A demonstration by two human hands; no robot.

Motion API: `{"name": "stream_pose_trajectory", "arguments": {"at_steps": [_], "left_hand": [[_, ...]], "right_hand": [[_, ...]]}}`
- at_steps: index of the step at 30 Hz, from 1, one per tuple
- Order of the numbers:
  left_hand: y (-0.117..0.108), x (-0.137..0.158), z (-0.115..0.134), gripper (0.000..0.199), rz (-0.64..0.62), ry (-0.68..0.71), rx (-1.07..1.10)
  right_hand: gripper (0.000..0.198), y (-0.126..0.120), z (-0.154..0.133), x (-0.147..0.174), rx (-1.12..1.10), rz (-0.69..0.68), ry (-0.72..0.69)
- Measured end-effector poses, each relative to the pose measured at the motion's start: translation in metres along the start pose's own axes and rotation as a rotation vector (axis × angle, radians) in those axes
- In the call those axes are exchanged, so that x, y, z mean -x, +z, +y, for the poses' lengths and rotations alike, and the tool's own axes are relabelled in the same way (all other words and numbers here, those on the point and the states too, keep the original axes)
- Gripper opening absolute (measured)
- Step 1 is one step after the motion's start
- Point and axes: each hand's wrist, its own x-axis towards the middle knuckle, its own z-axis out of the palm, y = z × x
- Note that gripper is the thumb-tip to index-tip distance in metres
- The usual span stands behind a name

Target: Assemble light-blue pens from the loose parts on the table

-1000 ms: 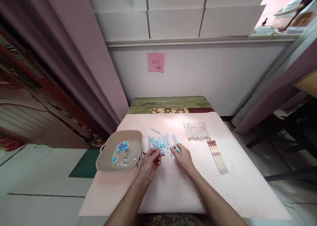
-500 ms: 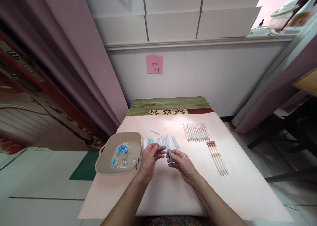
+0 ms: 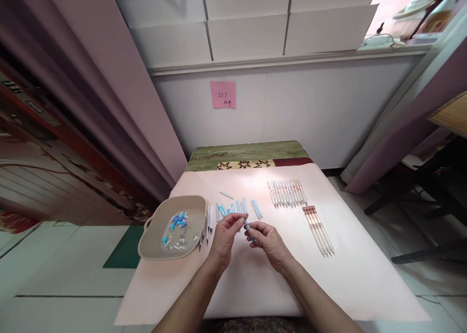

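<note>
Pen barrel, teal: your right hand pinches it; your left hand pinches its upper end above the table.

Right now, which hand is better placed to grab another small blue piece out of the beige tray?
Left hand: it sits nearer the tray, while the right hand holds the blue pen barrel.

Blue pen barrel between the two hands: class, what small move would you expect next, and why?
Probably the left hand brings its fingertips to the top end of the blue pen barrel that the right hand pinches. The two hands face each other just above the pink sheet, almost touching, with loose pen parts lying just beyond.
</note>
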Motion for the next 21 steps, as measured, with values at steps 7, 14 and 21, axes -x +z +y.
{"name": "stream_pose_trajectory", "arguments": {"at_steps": [7, 14, 21], "left_hand": [[0.006, 0.006, 0.012, 0.019, -0.045, 0.087, -0.063], [0.007, 0.011, 0.018, 0.024, -0.069, 0.180, -0.198], [0.007, 0.012, 0.017, 0.023, -0.038, 0.157, -0.167]], "right_hand": [[0.033, 0.001, -0.001, 0.000, -0.005, 0.001, -0.050], [0.032, -0.002, -0.001, -0.001, -0.012, 0.006, -0.112], [0.032, -0.001, 0.000, 0.001, -0.004, -0.024, -0.114]]}}
